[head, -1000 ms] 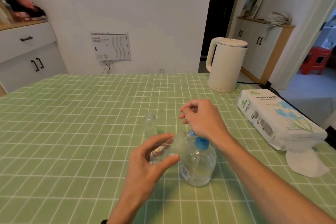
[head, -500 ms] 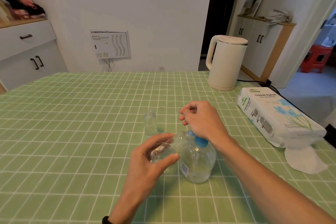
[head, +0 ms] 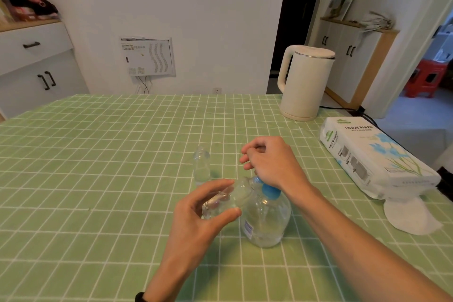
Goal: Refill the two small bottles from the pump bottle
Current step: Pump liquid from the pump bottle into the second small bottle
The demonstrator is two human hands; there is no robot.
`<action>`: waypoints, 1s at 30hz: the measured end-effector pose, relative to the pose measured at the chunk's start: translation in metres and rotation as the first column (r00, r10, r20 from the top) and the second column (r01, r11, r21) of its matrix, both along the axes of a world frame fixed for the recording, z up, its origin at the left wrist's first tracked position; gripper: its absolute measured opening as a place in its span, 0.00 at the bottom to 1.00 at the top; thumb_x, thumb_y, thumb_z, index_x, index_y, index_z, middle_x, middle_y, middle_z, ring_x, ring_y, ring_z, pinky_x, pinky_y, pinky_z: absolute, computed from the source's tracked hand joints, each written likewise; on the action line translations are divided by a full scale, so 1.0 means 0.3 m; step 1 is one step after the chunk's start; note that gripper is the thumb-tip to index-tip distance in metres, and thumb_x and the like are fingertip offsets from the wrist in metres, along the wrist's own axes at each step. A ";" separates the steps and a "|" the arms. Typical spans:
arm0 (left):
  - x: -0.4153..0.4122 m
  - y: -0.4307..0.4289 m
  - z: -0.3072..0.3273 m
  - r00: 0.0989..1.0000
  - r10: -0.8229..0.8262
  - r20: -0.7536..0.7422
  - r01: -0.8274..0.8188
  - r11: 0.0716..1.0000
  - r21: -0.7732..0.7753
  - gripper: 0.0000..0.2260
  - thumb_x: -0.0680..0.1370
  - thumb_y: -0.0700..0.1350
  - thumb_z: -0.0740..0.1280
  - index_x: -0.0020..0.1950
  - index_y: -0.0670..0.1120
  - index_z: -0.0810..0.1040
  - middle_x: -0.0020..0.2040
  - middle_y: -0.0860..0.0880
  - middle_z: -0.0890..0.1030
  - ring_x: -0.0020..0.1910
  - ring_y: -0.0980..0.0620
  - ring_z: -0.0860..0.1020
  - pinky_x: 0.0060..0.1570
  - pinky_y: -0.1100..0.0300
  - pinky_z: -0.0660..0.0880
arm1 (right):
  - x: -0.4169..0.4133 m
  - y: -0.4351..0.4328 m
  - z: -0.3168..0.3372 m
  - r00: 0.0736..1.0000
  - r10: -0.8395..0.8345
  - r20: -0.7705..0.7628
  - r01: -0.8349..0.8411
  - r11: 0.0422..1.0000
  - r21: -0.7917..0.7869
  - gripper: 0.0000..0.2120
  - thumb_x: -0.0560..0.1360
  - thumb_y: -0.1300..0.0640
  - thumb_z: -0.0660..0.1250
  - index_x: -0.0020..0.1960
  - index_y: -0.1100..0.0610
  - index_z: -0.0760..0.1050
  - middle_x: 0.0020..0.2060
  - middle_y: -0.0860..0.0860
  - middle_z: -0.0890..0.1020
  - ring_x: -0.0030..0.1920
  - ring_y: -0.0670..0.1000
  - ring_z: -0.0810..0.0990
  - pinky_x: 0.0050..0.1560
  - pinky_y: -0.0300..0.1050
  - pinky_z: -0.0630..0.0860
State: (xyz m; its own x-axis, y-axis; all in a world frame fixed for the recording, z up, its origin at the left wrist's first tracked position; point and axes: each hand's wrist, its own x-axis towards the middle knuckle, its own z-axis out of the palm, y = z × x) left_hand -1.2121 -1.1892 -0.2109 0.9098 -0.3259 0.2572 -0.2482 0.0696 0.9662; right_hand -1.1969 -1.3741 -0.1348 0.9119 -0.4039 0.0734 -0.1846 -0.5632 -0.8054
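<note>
A clear round pump bottle (head: 267, 218) with a blue pump top stands on the green checked tablecloth. My right hand (head: 272, 162) sits on top of the pump with its fingers curled; the pump head is mostly hidden under it. My left hand (head: 203, 218) grips a small clear bottle (head: 228, 198), tilted with its mouth up against the pump's spout. The second small clear bottle (head: 201, 167) stands upright on the cloth just behind, apart from both hands.
A white electric kettle (head: 304, 83) stands at the back right, its cord running off the table's right edge. A pack of tissue paper (head: 367, 154) lies at the right with a loose tissue (head: 411, 218) in front of it. Cabinets line both walls.
Both hands and the bottles keep the same pose. Only the head camera has shifted slightly.
</note>
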 end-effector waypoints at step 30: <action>-0.001 -0.003 0.000 1.000 0.024 0.019 -0.025 0.999 0.024 0.22 0.68 0.40 0.82 0.58 0.58 0.87 0.56 0.54 0.89 0.59 0.54 0.86 0.63 0.54 0.80 | 0.001 0.000 0.008 1.000 0.012 -0.019 -0.013 1.000 -0.013 0.12 0.82 0.58 0.65 0.44 0.52 0.84 0.39 0.48 0.89 0.39 0.45 0.88 0.49 0.51 0.86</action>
